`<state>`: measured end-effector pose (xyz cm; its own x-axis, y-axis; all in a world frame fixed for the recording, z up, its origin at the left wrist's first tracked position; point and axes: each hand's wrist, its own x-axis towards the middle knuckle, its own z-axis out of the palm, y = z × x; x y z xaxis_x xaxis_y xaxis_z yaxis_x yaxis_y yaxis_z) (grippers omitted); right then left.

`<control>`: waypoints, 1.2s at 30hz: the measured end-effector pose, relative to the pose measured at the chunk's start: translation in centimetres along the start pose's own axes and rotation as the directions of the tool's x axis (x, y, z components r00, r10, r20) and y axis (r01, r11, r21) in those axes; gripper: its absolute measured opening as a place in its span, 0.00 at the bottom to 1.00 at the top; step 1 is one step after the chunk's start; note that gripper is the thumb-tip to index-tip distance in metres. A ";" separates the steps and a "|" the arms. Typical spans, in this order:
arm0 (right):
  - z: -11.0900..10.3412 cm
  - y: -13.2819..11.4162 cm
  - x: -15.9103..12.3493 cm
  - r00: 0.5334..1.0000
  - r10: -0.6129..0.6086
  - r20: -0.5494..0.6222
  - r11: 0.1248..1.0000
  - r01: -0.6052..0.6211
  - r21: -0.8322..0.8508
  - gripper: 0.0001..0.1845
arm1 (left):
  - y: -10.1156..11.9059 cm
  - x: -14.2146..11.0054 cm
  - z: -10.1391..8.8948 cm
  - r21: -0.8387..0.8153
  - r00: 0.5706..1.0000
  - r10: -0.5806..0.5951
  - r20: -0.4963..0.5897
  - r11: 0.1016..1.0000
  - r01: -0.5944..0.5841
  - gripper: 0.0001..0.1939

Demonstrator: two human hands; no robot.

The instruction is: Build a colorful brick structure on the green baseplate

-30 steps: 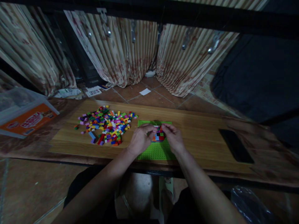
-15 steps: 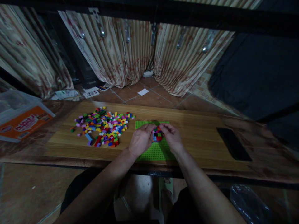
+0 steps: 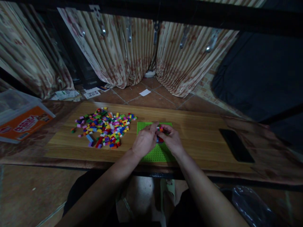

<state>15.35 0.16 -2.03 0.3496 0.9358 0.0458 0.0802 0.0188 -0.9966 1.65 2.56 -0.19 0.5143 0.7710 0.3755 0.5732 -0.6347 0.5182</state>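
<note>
Closer in over the brick build (image 3: 160,141) than half a second ago, the left hand (image 3: 145,140) and right hand (image 3: 174,140) curl around it on the green baseplate (image 3: 157,156). Whether the fingers (image 3: 167,128) clamp a brick, I cannot tell. Characters on the orange label (image 3: 40,125) are too blurred to read.

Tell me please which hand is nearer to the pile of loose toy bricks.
Left. The left hand is right of the loose toy bricks, across a gap; the right hand is farther right.

Dim light — striped curtains (image 3: 132,56) above a brown tiled floor (image 3: 163,97) — dark cloth (image 3: 260,75) at right
</note>
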 end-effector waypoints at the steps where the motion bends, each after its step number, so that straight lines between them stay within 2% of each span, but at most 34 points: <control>1: 0.0 0.0 0.0 1.000 0.006 0.003 1.000 -0.006 0.019 0.23 | 0.0 0.0 0.1 0.003 1.000 -0.005 -0.001 1.000 0.005 0.26; 10: -0.2 0.3 0.1 0.998 0.067 -0.010 0.993 -0.066 0.100 0.22 | 0.0 -0.1 0.5 -0.051 0.997 -0.070 -0.013 0.996 0.069 0.26; 18: -0.1 0.3 0.2 0.995 0.102 -0.019 0.988 -0.099 0.121 0.20 | -0.1 -0.2 -0.4 -0.206 0.991 -0.130 -0.015 0.970 0.125 0.26; 30: 0.3 0.2 0.6 0.988 0.127 -0.083 0.992 -0.125 0.027 0.20 | -0.5 -0.2 -2.0 -0.200 0.965 -0.250 -0.084 0.953 0.229 0.22; 34: 0.3 0.4 0.6 0.989 0.135 -0.062 0.990 -0.133 0.034 0.21 | -1.9 -0.3 -3.4 -0.121 0.941 -0.317 -0.118 0.945 0.303 0.23; 36: 0.2 0.5 0.4 0.991 0.122 -0.058 0.992 -0.119 0.048 0.22 | -3.1 -0.5 -4.1 -0.032 0.925 -0.367 -0.098 0.930 0.366 0.21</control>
<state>15.37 0.63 -2.57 0.4101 0.9092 -0.0723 -0.0069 -0.0761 -0.9971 -2.99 4.32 1.21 0.2024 0.9513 0.2323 0.7008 -0.3064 0.6442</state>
